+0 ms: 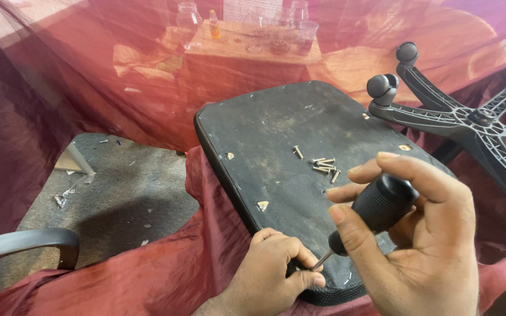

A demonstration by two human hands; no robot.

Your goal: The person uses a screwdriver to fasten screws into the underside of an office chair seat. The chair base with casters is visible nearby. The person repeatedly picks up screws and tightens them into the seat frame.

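The right hand (pixel 417 234) wraps its fingers tight around a black screwdriver (pixel 376 208). The left hand (pixel 273 272) pinches its tip at the near edge of the chair seat (pixel 276 134). Loose screws (pixel 323 167) lie farther up. It looks like screw work; next needs a steady, straight tip.

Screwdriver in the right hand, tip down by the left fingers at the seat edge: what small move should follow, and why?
Probably a turn of the screwdriver. The right hand grips its black handle, and its tip meets the near edge of the upturned seat base, where the left hand pinches around it. Loose screws lie on the base. The screw itself is hidden.
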